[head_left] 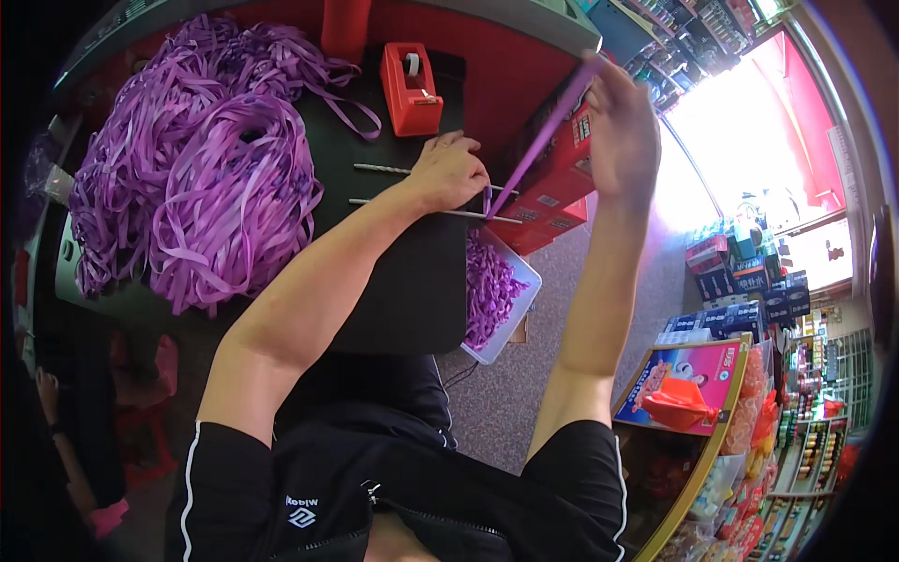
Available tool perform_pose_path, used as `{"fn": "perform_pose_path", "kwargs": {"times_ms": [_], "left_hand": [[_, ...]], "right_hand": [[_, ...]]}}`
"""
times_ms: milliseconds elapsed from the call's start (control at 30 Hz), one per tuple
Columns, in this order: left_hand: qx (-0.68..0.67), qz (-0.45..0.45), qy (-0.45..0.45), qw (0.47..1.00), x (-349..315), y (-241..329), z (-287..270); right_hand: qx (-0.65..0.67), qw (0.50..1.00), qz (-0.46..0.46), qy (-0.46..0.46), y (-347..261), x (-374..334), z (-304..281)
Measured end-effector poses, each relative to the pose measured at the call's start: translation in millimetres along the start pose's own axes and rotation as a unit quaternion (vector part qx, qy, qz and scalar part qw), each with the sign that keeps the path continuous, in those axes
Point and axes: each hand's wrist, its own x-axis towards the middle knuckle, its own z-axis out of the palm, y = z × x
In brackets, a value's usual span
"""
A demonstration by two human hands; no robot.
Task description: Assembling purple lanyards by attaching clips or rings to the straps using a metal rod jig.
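Observation:
Two thin metal rods [368, 201] lie across the black tabletop, their ends jutting past its right edge. My left hand [449, 173] is closed over them near that edge, fingers curled down and fingertips partly hidden. A purple ribbon [546, 137] is looped at the rod ends and stretches tight, slanting up to the right. Its upper end is pinched in my raised right hand [620, 126]. To the left, a big heap of purple ribbon [234, 178] covers part of the table.
Beyond my left hand stands a red tape dispenser [413, 98]. Below the table's right edge, a white bin [524, 304] holds short purple ribbon pieces [492, 295]. Red boxes [548, 201] are stacked beside it. A display case [688, 393] stands at right, and another person's arm [66, 450] shows far left.

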Motion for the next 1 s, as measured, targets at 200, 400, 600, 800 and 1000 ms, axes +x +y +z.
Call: {"fn": "perform_pose_path", "kwargs": {"times_ms": [200, 400, 600, 800, 1000], "left_hand": [[-0.004, 0.005, -0.004, 1.000, -3.1, 10.4, -3.3], [-0.021, -0.022, 0.001, 1.000, -7.4, 14.9, -6.8], [-0.017, -0.038, 0.012, 0.999, -7.8, 19.5, -6.0], [-0.044, -0.012, 0.073, 0.996, -1.7, 25.5, 1.5], [-0.027, -0.011, 0.059, 0.998, -6.1, 25.8, -2.1]], "right_hand": [[0.065, 0.975, 0.202, 0.065, 135.0, 52.8, -53.4], [0.086, 0.950, 0.296, 0.049, 230.7, 16.0, -65.2], [0.152, 0.901, 0.405, 0.038, 290.5, -35.7, -75.5], [0.060, 0.910, 0.410, -0.024, 334.8, -131.0, -97.7], [-0.328, 0.929, 0.127, -0.112, 274.1, -281.8, -61.2]]}}
